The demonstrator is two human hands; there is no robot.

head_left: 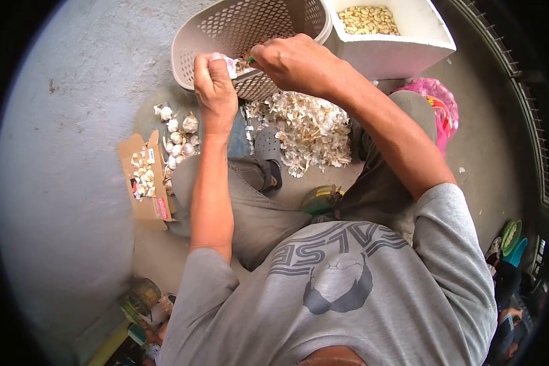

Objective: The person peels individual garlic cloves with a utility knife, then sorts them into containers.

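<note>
Head view: a perforated basket [222, 30] stands in front of the person, and both hands are at its near rim. The left hand [216, 88] has its fingers curled tight round a garlic piece [230, 66], whitish with a pink tinge; too much is covered to tell whether it is a whole bulb. The right hand [280, 61], just beside it at the same rim, has its fingers closed on a small green tool [251, 60], mostly hidden, so its kind cannot be told.

Left of the basket and nearer the person are unpeeled garlic bulbs [177, 137], then a cardboard box [151, 213] with loose cloves [143, 177]. Just on the basket's near side is a husk pile [311, 131]; to its right, a white box [396, 52] holds pale cloves [369, 20].

The garlic piece should be light and firm, its papery skin apt to flake and slide, bare flesh probably slicker and easily bruised. Best held round its sides, thumb opposing the fingers, leaving the part facing the tool clear.
</note>
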